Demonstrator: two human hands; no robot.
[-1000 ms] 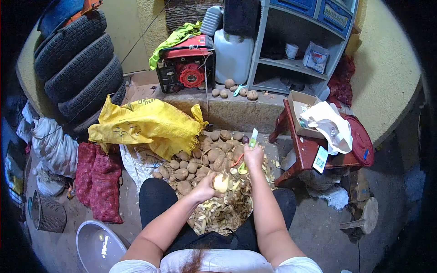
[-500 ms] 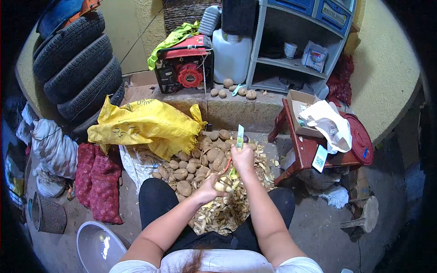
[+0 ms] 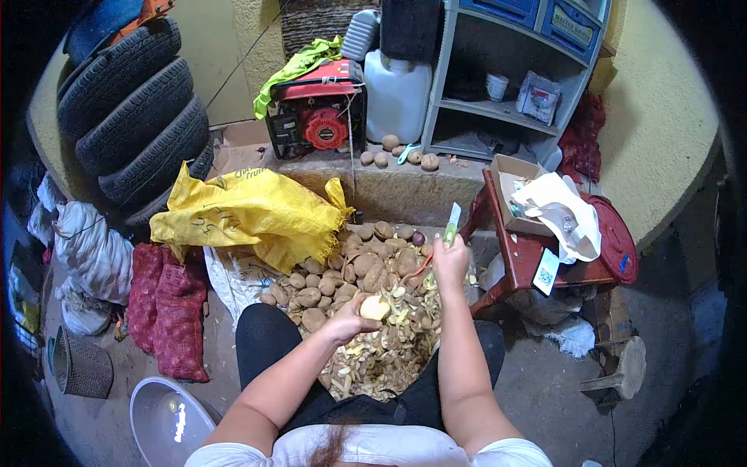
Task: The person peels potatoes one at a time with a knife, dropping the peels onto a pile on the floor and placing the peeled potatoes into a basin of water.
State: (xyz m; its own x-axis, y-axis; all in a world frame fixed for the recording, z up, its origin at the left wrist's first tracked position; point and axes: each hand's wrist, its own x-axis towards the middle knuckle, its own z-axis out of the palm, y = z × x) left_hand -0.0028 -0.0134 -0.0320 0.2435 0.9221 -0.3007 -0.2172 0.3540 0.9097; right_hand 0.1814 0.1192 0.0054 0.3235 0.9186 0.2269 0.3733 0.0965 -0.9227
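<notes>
My left hand [image 3: 346, 321] is closed round a pale peeled potato [image 3: 376, 308], above the heap of peelings between my knees. My right hand [image 3: 450, 266] grips a peeler [image 3: 451, 222] further right and higher. The peeler's pale green and white handle end sticks up beyond my fist, and a thin orange-red part shows below it on the left. Peeler and potato are apart. In front of my hands lies a pile of unpeeled brown potatoes [image 3: 366, 265]. Potato peelings [image 3: 381, 362] cover the ground beneath my hands.
A yellow sack [image 3: 249, 214] lies behind the potatoes. Red net bags [image 3: 175, 319] and a grey basin [image 3: 167, 428] stand left. At right is a red stool [image 3: 502, 261] with a box [image 3: 510, 175]. A generator [image 3: 319, 117] sits on the ledge.
My right hand has moved right and slightly down, carrying the peeler away from the potato. My left hand has shifted slightly left, and the potato now shows more fully.
</notes>
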